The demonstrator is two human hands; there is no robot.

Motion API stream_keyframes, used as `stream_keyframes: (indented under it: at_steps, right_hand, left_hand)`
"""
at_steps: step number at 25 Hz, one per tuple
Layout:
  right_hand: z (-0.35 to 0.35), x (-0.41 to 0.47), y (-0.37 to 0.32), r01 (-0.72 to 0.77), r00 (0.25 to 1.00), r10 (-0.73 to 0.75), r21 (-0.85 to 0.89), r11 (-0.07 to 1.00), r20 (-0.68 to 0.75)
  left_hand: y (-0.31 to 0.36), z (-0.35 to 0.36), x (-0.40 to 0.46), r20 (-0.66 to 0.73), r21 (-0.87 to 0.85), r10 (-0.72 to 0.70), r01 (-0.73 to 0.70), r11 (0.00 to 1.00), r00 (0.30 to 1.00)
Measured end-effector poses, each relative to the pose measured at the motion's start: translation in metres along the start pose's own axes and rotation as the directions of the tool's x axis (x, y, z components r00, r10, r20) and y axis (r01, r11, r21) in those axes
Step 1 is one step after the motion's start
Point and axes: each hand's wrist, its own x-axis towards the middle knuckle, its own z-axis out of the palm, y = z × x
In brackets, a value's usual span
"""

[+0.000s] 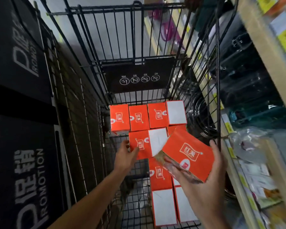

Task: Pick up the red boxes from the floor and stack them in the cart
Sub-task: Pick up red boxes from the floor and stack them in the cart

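A black wire cart [92, 113] fills the view, seen from above. Several red boxes with white logos lie on its floor: a row at the far end [139, 117] and more along the right side [160, 177], some showing a white face [163, 207]. My right hand [211, 176] grips one red box [188, 153] tilted above the stack inside the cart. My left hand [125, 156] reaches into the cart, fingers touching the left edge of a red box [139, 144] in the second row.
A black promotion stand [23, 96] runs along the cart's left side. Store shelves [262, 80] with packaged goods and yellow price tags line the right. The left part of the cart floor [135, 195] shows bare wire.
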Motion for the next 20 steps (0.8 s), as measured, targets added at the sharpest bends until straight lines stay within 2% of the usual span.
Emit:
stream_keyframes:
  at_steps: [4,7,10,12,14,17,20]
  right_hand:
    - [0.01,0.019,-0.012,-0.035,0.999,0.034,-0.031,0.999,-0.013]
    - [0.016,0.043,-0.028,0.042,0.995,-0.051,-0.109,0.993,-0.088]
    - [0.026,0.077,-0.039,0.13,0.983,-0.152,-0.193,0.972,-0.1]
    - [0.038,0.104,-0.039,0.174,0.973,-0.204,-0.234,0.956,-0.108]
    - [0.052,0.128,-0.028,0.197,0.954,-0.241,-0.231,0.953,-0.18]
    - [0.075,0.145,-0.006,0.12,0.943,-0.187,-0.243,0.963,-0.275]
    - [0.092,0.142,0.01,0.037,0.931,-0.161,-0.354,0.934,-0.327]
  left_hand:
    - [0.033,-0.05,-0.012,0.029,0.037,0.198,-0.199,0.979,0.98]
    - [0.068,-0.082,-0.022,0.054,0.085,0.326,-0.33,0.94,0.944]
    - [0.096,-0.1,-0.029,0.083,0.1,0.454,-0.461,0.882,0.887]
    - [0.106,-0.105,-0.031,0.112,0.096,0.518,-0.528,0.844,0.848]
    - [0.109,-0.107,-0.033,0.131,0.086,0.55,-0.562,0.823,0.825]
    - [0.103,-0.109,-0.034,0.158,0.071,0.593,-0.608,0.79,0.789]
    - [0.094,-0.113,-0.034,0.185,0.073,0.629,-0.649,0.758,0.755]
